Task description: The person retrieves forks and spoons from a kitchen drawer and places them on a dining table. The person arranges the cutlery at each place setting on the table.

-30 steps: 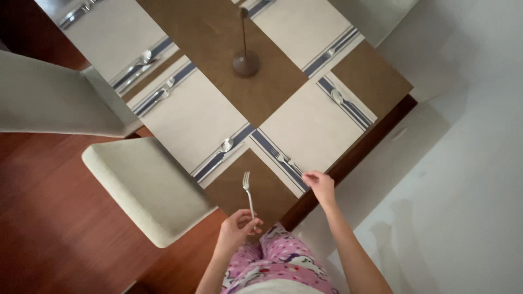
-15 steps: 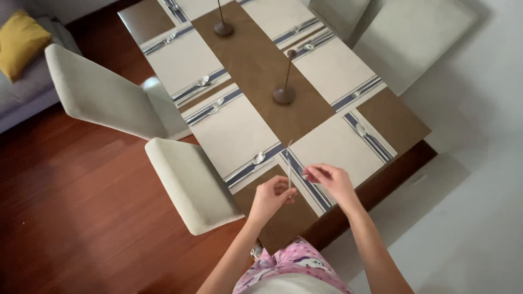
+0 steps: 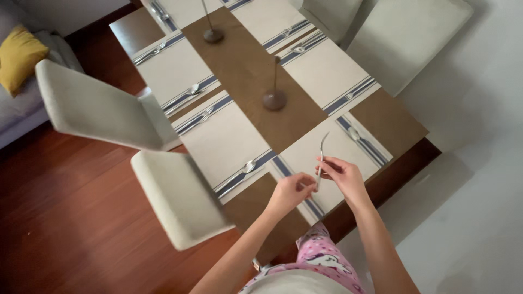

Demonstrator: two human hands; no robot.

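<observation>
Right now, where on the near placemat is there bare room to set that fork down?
The near placemat is bare across its middle, between its two striped edges. The right stripe holds a spoon; both hands crowd the near-left corner with the fork.

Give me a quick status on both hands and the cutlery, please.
Left hand and right hand together gripping one fork. Fork raised over the near placemat. Nothing blocking.

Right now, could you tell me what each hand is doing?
Left hand: closed, pinching the lower end of the fork.
Right hand: closed on the same fork, fingers around its handle.
</observation>
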